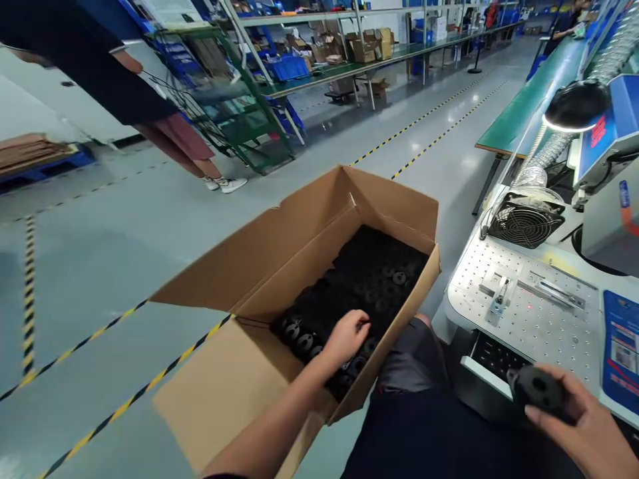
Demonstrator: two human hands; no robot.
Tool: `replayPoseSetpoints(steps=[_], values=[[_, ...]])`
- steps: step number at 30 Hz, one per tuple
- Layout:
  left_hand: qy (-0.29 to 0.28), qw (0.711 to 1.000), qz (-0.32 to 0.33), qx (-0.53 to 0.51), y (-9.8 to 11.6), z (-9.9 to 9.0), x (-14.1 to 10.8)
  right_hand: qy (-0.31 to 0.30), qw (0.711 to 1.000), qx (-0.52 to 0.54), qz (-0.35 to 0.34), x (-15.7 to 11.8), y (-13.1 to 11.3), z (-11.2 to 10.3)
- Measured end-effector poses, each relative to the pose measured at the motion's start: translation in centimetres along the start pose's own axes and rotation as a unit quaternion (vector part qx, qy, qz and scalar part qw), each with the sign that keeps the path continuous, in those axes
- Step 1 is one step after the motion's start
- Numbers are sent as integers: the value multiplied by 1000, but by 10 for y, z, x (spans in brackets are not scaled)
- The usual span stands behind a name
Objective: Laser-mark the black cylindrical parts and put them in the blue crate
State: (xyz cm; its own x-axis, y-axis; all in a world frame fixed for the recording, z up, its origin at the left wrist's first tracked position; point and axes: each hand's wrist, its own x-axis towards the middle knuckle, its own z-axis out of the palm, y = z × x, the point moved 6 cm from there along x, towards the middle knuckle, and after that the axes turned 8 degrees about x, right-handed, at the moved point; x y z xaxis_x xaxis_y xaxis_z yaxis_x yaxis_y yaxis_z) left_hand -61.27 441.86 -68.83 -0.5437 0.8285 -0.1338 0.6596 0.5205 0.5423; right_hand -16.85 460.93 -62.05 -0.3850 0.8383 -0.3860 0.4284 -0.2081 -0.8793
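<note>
My left hand [348, 338] reaches into an open cardboard box [294, 249], over the black parts [324, 299] lying in it. Its fingers are curled, and whatever they may hold blends into the black beneath. On the right, my right hand [582, 412] grips a thick, round black part [542, 392] with a dark hole in its face and a small lug at its edge. That part is above an open drawer with a black keyboard [499, 356]. Several parts inside the box show pale ring-shaped faces.
A perforated metal plate [529, 326] with clamps lies on the bench at right, below a black fan [526, 219] and a ring lamp [576, 110]. A blue booklet [622, 352] rests at the bench's right. Another person [104, 73] stands at upper left, near a green rack [234, 106].
</note>
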Motion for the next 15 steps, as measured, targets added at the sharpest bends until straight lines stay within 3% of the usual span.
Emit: replayPoseSetpoints(steps=[2, 5, 9, 15], values=[[2, 999, -31, 44, -45, 0, 6, 135, 989, -26, -53, 19, -13, -26], [-26, 996, -35, 74, -85, 15, 11, 278, 947, -50, -152, 47, -41, -44], [-65, 993, -11, 99, -112, 43, 20, 318, 926, -81, -189, 87, -51, -41], [-95, 986, 18, 138, -138, 64, 27, 315, 932, -63, -167, 128, -36, -27]])
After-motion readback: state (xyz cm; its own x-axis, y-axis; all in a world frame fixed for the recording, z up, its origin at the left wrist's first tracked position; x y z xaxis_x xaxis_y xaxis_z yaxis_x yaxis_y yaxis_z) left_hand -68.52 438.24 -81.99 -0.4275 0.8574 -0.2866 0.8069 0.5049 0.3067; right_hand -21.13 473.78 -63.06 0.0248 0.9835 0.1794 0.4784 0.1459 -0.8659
